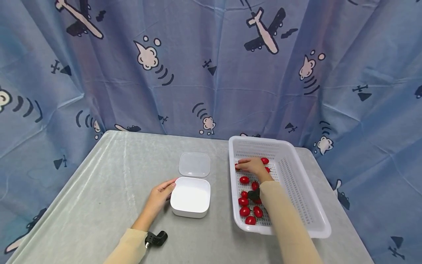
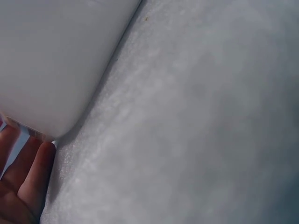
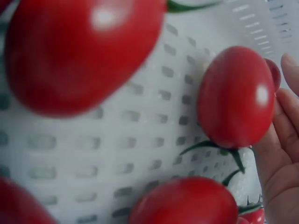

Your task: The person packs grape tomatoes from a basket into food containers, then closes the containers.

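My left hand (image 1: 161,192) rests against the left side of a white square box (image 1: 190,212), which stands on the table with its inside bare. In the left wrist view, fingers (image 2: 39,170) touch the lower corner of the box's wall. Inside the white perforated basket (image 1: 301,183), my right hand (image 1: 254,167) reaches over the tomatoes to the left wall. A small red tomato (image 3: 273,74) sits between its thumb and fingertips, partly hidden behind a nearer tomato (image 3: 237,97). Several more red tomatoes (image 1: 244,211) with green stems lie about the basket floor.
A translucent lid (image 1: 194,164) lies flat just behind the box. The basket fills the table's right side, its right part showing bare perforated floor. A pale cloth covers the table (image 1: 99,190); a blue patterned curtain (image 1: 184,73) hangs behind it.
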`<state>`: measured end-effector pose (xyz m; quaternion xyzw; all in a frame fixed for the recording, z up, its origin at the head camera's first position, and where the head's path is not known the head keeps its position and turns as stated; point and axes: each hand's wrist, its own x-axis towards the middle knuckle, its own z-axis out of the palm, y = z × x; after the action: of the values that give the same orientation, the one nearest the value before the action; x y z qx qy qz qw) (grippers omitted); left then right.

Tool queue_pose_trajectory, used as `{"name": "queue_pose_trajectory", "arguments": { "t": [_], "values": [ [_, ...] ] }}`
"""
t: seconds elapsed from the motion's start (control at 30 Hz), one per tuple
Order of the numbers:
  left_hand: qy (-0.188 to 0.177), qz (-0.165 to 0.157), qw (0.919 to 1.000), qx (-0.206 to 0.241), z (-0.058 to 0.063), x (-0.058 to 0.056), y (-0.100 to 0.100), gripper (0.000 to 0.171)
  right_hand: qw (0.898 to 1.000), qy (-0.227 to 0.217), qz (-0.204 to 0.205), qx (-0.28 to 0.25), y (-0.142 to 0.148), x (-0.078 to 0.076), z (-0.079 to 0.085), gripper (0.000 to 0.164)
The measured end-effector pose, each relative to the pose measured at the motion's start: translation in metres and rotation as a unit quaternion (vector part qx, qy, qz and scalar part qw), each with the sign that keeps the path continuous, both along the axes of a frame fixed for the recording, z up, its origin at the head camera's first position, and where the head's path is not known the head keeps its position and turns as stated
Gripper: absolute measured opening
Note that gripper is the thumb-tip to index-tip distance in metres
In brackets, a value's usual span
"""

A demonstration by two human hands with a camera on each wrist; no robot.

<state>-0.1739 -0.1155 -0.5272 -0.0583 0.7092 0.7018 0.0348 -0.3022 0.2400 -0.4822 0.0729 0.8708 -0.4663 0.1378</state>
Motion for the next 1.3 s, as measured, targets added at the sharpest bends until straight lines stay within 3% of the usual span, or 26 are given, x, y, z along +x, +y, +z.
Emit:
{"name": "queue_pose_trajectory", "arguments": {
  "t": [0.37,0.6,0.8,1.03,1.3],
  "values": [
    [-0.002,0.009,1.0,0.003,-0.003,0.0,0.0,0.039,1.0,0.019,-0.007,0.014,-0.008,0.003,0.002,0.033],
    [0.005,0.006,0.9997,0.024,-0.007,0.0,-0.001,0.04,1.0,0.005,-0.013,0.006,-0.007,0.002,0.006,0.037],
    [0.005,0.006,0.9996,0.029,-0.006,0.0,-0.001,0.041,0.998,0.003,-0.031,-0.055,-0.004,0.004,0.032,0.044],
    [0.007,0.014,0.9998,0.012,-0.008,0.002,0.002,0.04,0.996,-0.017,-0.031,-0.078,-0.002,0.025,0.068,0.053],
    [0.015,0.017,0.9997,0.011,-0.007,0.0,0.001,0.04,0.988,0.027,-0.01,-0.15,-0.02,0.042,0.092,0.048]
  ]
}}
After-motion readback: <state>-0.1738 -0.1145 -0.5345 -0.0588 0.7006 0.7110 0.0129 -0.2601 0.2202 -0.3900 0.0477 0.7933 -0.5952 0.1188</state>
